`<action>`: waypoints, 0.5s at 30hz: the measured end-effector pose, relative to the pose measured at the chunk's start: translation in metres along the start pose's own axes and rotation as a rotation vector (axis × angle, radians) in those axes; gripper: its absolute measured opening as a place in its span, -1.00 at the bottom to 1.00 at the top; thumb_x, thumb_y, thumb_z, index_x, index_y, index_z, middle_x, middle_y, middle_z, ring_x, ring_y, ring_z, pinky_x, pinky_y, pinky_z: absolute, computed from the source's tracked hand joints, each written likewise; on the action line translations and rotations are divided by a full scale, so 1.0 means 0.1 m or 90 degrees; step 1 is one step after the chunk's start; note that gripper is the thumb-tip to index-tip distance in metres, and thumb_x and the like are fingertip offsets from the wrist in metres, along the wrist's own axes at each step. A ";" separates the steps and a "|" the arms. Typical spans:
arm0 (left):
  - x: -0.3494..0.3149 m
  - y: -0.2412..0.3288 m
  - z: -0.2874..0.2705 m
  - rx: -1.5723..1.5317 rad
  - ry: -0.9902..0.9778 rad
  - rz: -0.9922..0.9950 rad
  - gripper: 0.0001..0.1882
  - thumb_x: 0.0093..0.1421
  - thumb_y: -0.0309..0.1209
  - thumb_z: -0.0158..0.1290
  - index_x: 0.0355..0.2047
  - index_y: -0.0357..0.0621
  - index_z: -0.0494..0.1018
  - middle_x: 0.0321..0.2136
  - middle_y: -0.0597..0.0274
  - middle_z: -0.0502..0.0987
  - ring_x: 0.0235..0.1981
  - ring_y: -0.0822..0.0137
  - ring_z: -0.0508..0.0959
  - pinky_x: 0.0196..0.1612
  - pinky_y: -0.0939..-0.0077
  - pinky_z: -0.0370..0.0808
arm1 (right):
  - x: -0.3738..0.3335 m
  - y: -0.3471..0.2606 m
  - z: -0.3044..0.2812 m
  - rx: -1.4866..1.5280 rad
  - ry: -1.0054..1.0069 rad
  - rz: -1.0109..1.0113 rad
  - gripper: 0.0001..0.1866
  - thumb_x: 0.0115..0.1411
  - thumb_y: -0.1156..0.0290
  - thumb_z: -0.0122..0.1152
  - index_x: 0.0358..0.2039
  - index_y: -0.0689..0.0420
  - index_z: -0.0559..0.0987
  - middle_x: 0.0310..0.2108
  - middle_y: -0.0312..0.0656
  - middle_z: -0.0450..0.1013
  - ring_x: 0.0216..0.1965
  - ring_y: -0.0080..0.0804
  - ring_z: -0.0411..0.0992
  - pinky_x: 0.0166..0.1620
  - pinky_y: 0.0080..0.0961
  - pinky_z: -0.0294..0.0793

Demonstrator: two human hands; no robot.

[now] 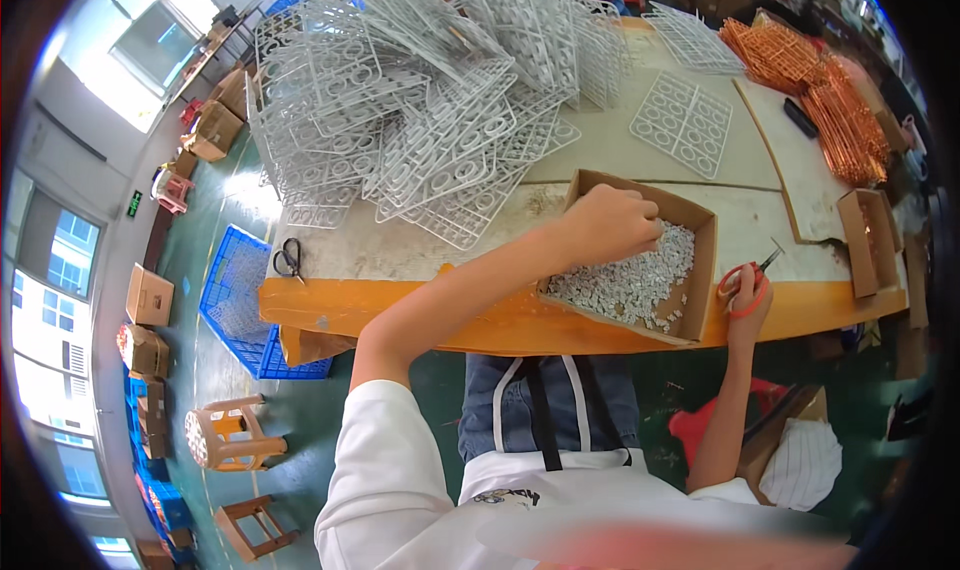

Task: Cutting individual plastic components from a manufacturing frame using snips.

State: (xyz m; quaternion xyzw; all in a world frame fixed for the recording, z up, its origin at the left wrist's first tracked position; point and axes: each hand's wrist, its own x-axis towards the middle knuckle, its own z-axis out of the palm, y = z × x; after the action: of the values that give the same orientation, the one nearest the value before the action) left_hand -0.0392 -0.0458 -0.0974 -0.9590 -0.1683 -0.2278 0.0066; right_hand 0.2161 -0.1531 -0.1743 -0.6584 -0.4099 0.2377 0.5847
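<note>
My left hand (613, 228) is over a cardboard box (704, 270) with its fingers curled together; whatever they may hold is hidden. Many small grey-white plastic pieces (640, 285) lie heaped in the box. At the table's front edge, right of the box, my right hand (747, 298) grips red-handled scissors (733, 276), their blades pointing up and to the right. Beyond the box, a single pale moulded plastic frame (683, 125) with rows of ring shapes lies flat. A tall, jumbled pile of similar frames (430, 120) covers the table's left and far side.
Black-handled scissors (289, 259) lie near the left table edge. Orange-copper frames (835, 110) are stacked at right, near a dark object (800, 118) and a narrow cardboard box (866, 245). A blue crate (235, 300) and stools (235, 435) stand on the floor at left.
</note>
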 end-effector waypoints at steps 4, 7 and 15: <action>-0.08 -0.10 -0.61 0.083 0.184 -0.009 -0.92 -0.05 -0.40 0.15 -0.48 0.01 0.51 -0.59 0.39 0.46 -0.54 0.35 0.51 -0.50 0.47 0.45 | 0.00 -0.01 -0.05 -0.009 0.018 -0.008 -0.65 0.24 0.25 -0.02 -0.65 0.12 0.34 -0.70 -0.38 0.21 -0.67 -0.66 0.17 -0.59 -0.63 0.13; -0.27 -0.35 -1.29 0.228 0.456 -0.157 -0.86 -0.05 -0.46 0.11 -0.44 0.09 0.52 -0.59 0.43 0.50 -0.60 0.37 0.49 -0.55 0.49 0.40 | 0.04 0.02 -0.02 -0.010 0.024 -0.016 -0.64 0.23 0.24 -0.02 -0.64 0.18 0.37 -0.74 -0.35 0.24 -0.70 -0.63 0.22 -0.62 -0.61 0.15; -1.60 -1.65 -2.55 0.798 0.383 -0.725 -0.22 -0.01 -0.04 0.16 0.17 -0.04 0.16 -0.13 -0.17 0.42 -0.09 -0.15 0.42 0.02 0.13 0.34 | 0.10 0.07 -0.02 -0.019 0.033 -0.018 -0.61 0.23 0.22 -0.01 -0.64 0.21 0.38 -0.73 -0.33 0.25 -0.69 -0.61 0.22 -0.62 -0.59 0.16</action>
State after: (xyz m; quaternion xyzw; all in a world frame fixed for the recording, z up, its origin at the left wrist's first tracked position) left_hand -0.3384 0.0355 0.0501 -0.4506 -0.7029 -0.3043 0.4586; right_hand 0.2250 -0.1462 -0.1791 -0.6672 -0.4078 0.2061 0.5883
